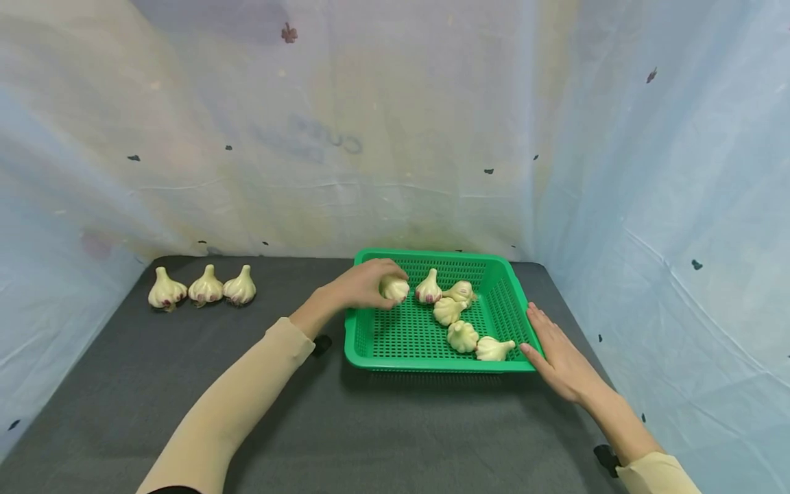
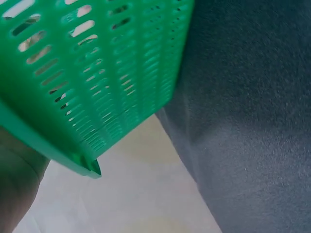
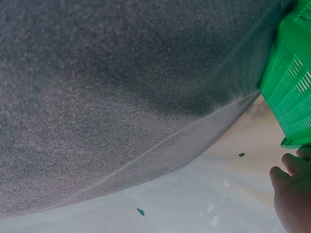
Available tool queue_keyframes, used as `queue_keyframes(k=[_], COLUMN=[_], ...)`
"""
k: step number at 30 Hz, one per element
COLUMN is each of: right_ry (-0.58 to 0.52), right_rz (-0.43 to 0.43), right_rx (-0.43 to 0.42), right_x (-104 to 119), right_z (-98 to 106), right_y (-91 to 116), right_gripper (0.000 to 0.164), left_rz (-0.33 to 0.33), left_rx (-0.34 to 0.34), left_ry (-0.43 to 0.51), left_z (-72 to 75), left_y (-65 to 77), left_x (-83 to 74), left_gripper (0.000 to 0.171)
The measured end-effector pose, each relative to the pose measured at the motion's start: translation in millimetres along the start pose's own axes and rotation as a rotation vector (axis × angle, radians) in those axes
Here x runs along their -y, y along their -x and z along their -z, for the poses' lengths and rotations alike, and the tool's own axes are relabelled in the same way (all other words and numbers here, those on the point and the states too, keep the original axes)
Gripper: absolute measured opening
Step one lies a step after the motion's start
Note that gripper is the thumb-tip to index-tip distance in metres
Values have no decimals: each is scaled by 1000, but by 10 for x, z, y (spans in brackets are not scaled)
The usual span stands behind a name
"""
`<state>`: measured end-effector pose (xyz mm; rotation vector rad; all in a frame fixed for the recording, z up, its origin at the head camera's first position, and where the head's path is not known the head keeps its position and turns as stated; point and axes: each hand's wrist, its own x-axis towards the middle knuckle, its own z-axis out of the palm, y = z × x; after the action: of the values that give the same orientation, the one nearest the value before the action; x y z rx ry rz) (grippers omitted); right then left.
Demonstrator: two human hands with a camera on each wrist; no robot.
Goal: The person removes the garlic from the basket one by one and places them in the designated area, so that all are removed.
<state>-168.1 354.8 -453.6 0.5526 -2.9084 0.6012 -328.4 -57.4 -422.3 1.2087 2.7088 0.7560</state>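
In the head view my left hand reaches over the left side of a green plastic basket and grips a garlic bulb between thumb and fingers. More bulbs lie inside, among them an upright garlic bulb and one on its side near the front right corner. My right hand rests against the basket's right rim with straight fingers. The left wrist view shows the basket's slotted wall beside part of the left hand. Fingers of the right hand appear below the basket in the right wrist view.
Three garlic bulbs stand in a row at the table's back left, the middle garlic bulb among them. A dark cloth covers the table. Pale sheeting with small dark marks hangs behind and at both sides.
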Motion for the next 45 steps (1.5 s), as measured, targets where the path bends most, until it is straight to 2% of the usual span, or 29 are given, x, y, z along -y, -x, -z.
queue_keyframes(k=[6,14,22,25,36,40,45], right_ry=[1,3,4,2,-15,-16,-16], right_rz=[2,6,8,12,10,6,6], right_rx=[-6,-12,-19,-21,-13,-10,-6], right_x=[-6,-12,-15,-18,-23,-21,-21], right_z=[-8,-14,-22,-25,-17,-10,-14], right_y=[8,15,15,18,21,21,18], right_gripper=[72,71,71,71,72,72,72], left_rz=[-29,-22,-7,3,114,177,260], left_rx=[-99,-227,-314,-348,-495,-514,-496], left_ry=[80,192,256,247,211,198,180], left_z=[55,138,240,272,335,334,322], left_y=[101,266,454,531,810,922,1084], left_x=[-30,-32,-13,19,227,330,499], left_gripper=[49,52,53,54,60,61,61])
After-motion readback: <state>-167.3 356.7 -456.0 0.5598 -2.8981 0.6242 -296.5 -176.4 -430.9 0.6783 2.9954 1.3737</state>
